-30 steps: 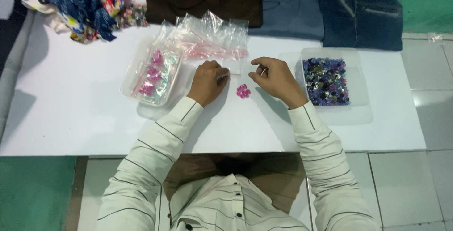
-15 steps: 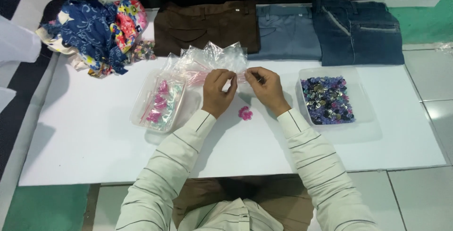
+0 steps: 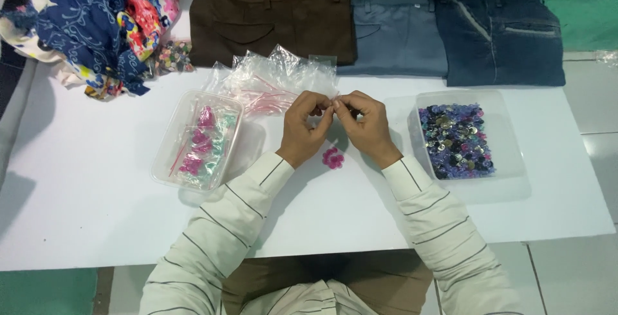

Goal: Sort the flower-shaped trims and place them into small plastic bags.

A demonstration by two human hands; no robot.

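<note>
Hovering above the white table (image 3: 96, 225), the left hand (image 3: 302, 128) and right hand (image 3: 364, 125) met fingertip to fingertip, both curled and pinching a small clear plastic bag (image 3: 334, 99) between thumbs and forefingers. Just below the hands lay a little heap of pink buttons (image 3: 333, 158). A clear tray of pink packets (image 3: 196, 140) sat left of the left hand, a tub of dark mixed buttons (image 3: 456, 140) right of the right.

Head view, steeply down over table (image 3: 96, 225)
</note>
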